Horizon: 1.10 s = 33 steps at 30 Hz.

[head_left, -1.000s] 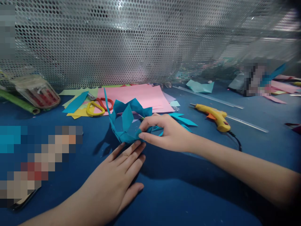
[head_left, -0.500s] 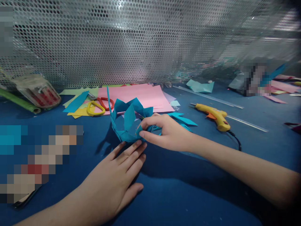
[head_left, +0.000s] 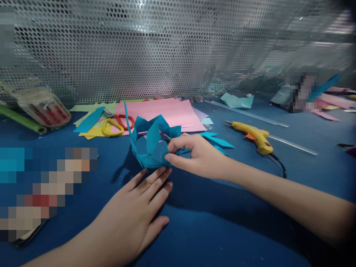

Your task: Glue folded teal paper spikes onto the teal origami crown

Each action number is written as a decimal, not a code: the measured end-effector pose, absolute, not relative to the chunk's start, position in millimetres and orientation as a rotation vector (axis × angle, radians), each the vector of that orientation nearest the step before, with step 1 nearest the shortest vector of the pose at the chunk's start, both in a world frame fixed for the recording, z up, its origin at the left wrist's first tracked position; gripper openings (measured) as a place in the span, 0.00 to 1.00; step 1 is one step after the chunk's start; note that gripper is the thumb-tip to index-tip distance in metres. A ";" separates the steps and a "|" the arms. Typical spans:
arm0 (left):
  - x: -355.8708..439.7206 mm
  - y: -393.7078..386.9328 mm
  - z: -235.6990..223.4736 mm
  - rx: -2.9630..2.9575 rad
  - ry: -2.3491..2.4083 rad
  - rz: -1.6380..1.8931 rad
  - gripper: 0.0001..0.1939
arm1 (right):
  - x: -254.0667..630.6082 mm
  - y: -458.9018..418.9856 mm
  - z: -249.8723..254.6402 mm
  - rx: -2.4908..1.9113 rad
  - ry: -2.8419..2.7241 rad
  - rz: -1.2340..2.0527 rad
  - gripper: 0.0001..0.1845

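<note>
my right hand (head_left: 196,154) is nearly closed, thumb and forefinger pinching the near right rim of the blue paper ring (head_left: 151,161); my left hand (head_left: 136,207) lies flat and wide on the blue table (head_left: 200,237), its longer fingertips at the ring's near base, though i can't tell from here how firmly they press; the ring sits upright at mid-table, its pointed petals standing up around an open middle, 1 thin point rising at its left; blue pointed paper pieces (head_left: 218,141) lie just right of it, partly behind my right hand; pink sheets (head_left: 161,111) lie behind it, with 1 yellow loop handle (head_left: 112,128) and 1 red loop handle (head_left: 125,122) at their left; a yellow glue gun (head_left: 251,135) and 2 clear rods (head_left: 247,112) lie to the right; a jar (head_left: 44,107) and green roll (head_left: 23,118) are far left.
</note>
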State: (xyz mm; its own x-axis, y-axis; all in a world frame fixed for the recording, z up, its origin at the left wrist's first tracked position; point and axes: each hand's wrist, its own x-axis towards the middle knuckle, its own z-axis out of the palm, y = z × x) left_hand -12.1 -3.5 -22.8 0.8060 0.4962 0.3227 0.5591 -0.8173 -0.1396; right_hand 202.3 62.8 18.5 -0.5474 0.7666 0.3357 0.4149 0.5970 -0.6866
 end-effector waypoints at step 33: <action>-11.8 -3.3 -14.4 -2.750 -0.727 -0.403 0.23 | 205.7 61.6 21.6 -0.998 -2.349 0.751 0.05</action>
State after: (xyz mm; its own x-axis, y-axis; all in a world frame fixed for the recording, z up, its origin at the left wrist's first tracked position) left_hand -11.8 -3.3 -14.4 0.8355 0.4386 0.3309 0.5130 -0.8385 -0.1839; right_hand 205.7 61.6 21.6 -0.6212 0.7553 0.2089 0.4943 0.5845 -0.6435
